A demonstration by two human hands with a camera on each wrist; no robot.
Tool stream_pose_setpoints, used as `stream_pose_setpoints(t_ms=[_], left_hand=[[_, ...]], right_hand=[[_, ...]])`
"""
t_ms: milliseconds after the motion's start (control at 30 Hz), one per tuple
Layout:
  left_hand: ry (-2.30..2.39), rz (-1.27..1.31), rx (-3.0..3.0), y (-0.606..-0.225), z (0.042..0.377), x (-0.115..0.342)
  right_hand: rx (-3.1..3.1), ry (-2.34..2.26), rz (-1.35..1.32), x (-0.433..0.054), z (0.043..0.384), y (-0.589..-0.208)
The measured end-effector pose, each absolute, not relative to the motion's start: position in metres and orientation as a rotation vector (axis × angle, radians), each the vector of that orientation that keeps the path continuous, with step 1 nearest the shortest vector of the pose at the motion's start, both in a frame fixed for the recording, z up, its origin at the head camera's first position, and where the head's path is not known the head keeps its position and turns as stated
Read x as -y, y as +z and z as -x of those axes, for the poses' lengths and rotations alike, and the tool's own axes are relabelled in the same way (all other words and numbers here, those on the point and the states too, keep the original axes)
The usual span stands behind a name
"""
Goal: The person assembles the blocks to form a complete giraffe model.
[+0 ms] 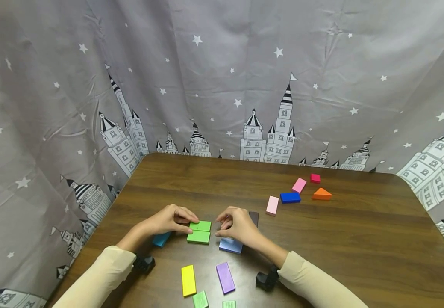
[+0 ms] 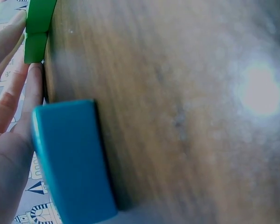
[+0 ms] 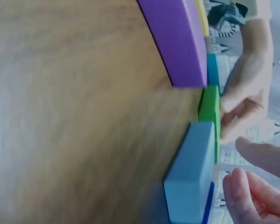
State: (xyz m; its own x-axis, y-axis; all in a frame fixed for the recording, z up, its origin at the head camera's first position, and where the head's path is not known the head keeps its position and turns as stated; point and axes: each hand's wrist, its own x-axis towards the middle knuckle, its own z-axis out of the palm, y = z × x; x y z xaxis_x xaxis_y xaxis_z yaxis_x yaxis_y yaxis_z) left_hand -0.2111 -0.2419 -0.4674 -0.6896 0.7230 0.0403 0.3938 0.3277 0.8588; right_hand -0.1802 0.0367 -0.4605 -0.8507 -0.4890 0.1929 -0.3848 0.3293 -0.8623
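Two bright green blocks point(image 1: 198, 237) lie side by side on the table, long edges together. My left hand point(image 1: 173, 219) holds them at their left end, with thumb and fingertips on the green. A teal block point(image 2: 74, 161) lies beneath the left wrist. My right hand point(image 1: 239, 224) hovers over a light blue block point(image 1: 230, 245), fingers loosely bent, thumb and fingertips apart with nothing between them. In the right wrist view that light blue block point(image 3: 191, 172) stands close below the fingers. Behind the right hand, a dark brown block point(image 1: 254, 218) is partly hidden.
Nearer me lie a yellow block point(image 1: 188, 280), a purple block point(image 1: 226, 277) and two pale green pieces point(image 1: 200, 300). Farther right are two pink blocks point(image 1: 272, 205), a dark blue block point(image 1: 290, 197), a red block point(image 1: 315, 178) and an orange triangle point(image 1: 322, 194). A grey curtain point(image 1: 222, 85) hangs behind the table.
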Motion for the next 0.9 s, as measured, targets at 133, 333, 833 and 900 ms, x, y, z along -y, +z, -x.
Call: stream_pose_setpoints(t_ms=[133, 333, 833, 900], left_hand=[[1.296, -0.984, -2.253, -0.468, 0.211, 0.242], [1.289, -0.975, -2.251, -0.468, 0.211, 0.243], [1.297, -0.985, -2.248, -0.47, 0.211, 0.244], [1.3, -0.981, -2.247, -0.47, 0.212, 0.244]], right_hand=[[-2.483, -1.608, 0.787, -0.047, 0.185, -0.458], [-2.528, -1.622, 0.746, -0.064, 0.19, -0.459], [-2.665, -1.44, 0.794, -0.079, 0.195, -0.473], [-2.676, -1.424, 0.804, -0.079, 0.195, -0.473]])
